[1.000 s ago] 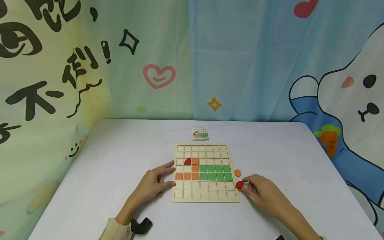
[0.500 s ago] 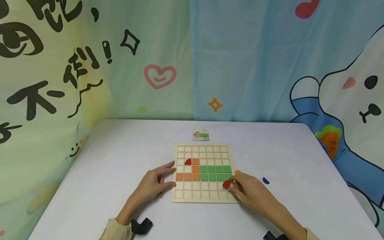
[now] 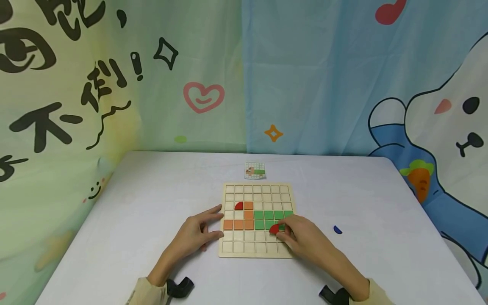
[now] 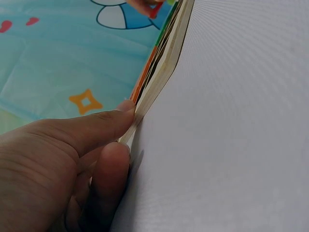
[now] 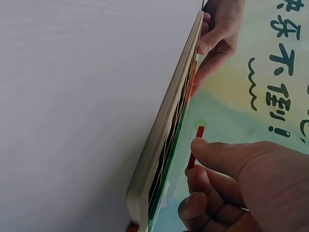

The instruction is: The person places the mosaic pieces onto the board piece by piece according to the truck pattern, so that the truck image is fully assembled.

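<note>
In the head view a wooden grid board (image 3: 259,250) lies flat on the white table. It bears several orange tiles (image 3: 248,214), several green tiles (image 3: 259,215) and one red quarter-round tile (image 3: 239,206). My left hand (image 3: 196,231) rests against the board's left edge, its thumb and fingers spread along the rim; the left wrist view shows its thumb (image 4: 118,121) touching the edge. Over the green tiles, my right hand (image 3: 309,237) pinches a second red tile (image 3: 274,229) with a rounded side. The right wrist view shows this red tile (image 5: 195,146) edge-on, apart from the board.
Behind the board lies a small picture card (image 3: 255,170) with a gridded pattern. A small blue rounded piece (image 3: 337,229) is on the table to the right of my right hand. A printed curtain (image 3: 305,84) hangs behind the table's far edge.
My right hand has carried the red tile leftward from beside the board to over the green tiles. An orange disc beside the board is now hidden behind that hand. My left hand has stayed put.
</note>
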`<move>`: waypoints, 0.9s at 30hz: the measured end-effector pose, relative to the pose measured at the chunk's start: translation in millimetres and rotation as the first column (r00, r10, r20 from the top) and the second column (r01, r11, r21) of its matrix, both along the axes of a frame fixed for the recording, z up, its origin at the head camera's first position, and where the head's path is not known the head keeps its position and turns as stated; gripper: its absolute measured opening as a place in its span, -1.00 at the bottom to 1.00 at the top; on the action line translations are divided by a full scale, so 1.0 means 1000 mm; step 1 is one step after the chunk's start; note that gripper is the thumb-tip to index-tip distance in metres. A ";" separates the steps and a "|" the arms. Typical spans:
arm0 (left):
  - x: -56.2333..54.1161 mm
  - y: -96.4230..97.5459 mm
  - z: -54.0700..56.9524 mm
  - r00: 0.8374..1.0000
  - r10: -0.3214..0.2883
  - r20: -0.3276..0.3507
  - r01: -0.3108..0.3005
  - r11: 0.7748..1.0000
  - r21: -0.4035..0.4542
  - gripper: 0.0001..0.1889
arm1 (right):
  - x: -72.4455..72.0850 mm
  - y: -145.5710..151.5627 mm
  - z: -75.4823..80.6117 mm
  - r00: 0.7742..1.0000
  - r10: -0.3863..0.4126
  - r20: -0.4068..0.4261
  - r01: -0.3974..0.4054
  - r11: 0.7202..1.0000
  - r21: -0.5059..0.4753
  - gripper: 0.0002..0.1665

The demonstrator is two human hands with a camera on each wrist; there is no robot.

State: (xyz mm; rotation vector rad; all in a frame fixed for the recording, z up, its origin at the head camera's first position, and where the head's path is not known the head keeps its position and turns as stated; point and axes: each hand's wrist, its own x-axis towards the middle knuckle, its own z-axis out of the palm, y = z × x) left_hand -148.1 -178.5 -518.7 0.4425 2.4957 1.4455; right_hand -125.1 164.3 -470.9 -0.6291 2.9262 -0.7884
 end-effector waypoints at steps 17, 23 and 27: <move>0.000 -0.001 0.001 1.000 -0.004 -0.012 0.004 1.000 0.001 -0.35 | -0.014 -0.034 0.000 0.999 0.044 -0.015 -0.044 0.999 -0.013 -0.76; 0.000 -0.001 0.000 1.000 -0.006 -0.019 0.006 1.000 -0.003 -0.35 | -0.019 -0.043 -0.001 0.999 0.053 -0.008 -0.053 0.999 0.011 -0.83; 0.000 0.000 0.000 1.000 -0.003 -0.016 0.003 1.000 -0.006 -0.35 | -0.023 -0.050 -0.002 0.998 0.059 -0.007 -0.059 0.998 0.000 -0.81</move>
